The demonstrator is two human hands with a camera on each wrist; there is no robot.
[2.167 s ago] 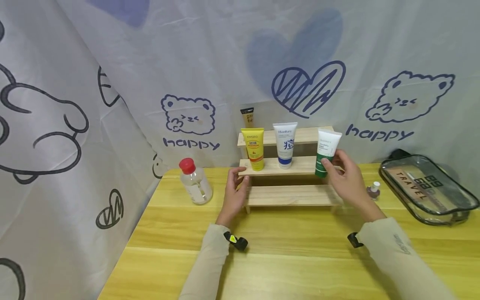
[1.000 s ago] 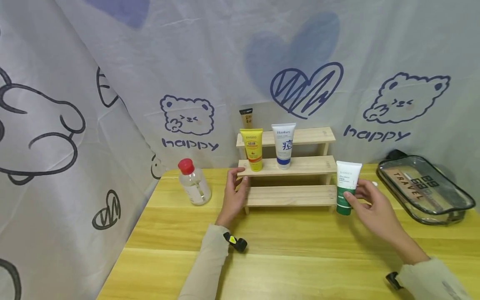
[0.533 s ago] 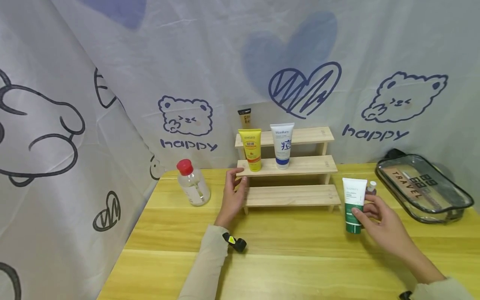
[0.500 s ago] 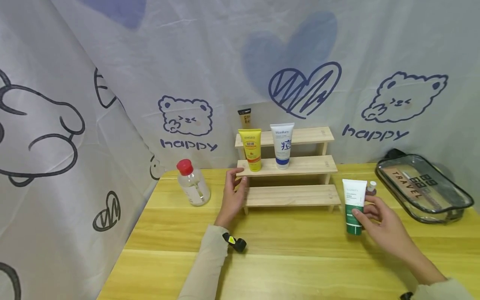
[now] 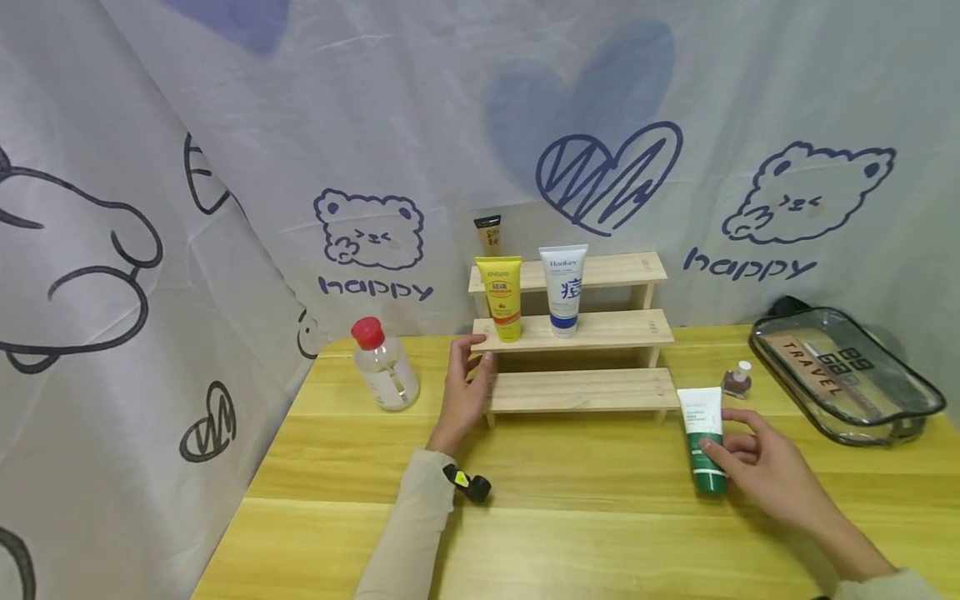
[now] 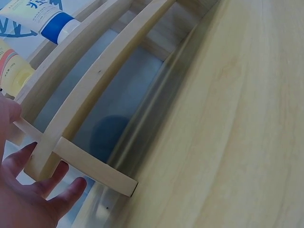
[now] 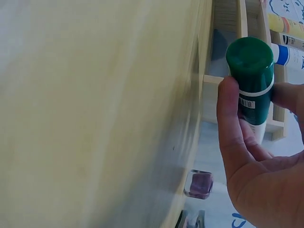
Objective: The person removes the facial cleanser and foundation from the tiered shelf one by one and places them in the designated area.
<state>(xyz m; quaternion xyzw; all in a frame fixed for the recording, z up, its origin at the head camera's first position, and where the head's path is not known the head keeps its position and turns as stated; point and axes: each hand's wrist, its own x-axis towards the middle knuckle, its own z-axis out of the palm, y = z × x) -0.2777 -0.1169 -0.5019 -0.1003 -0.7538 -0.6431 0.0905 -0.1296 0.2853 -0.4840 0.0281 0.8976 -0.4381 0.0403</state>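
Open tabletop (image 5: 570, 517) is lying in front of the rack (image 5: 577, 390), between the two forearms, giving a hand free passage there. The right hand (image 5: 757, 467) holding the green tube (image 5: 705, 446) is standing just off the rack's right front corner, with the small bottle (image 5: 737, 379) behind it and the clear bag (image 5: 847, 379) closing the far right, so only a narrow lane is running between tube and bag. The left hand (image 5: 467, 392) is blocking the rack's left end, the red-capped bottle (image 5: 384, 364) is standing further left, and the yellow tube (image 5: 506, 297) and blue tube (image 5: 564, 290) are occupying the left half of the middle shelf while its right half is lying bare.
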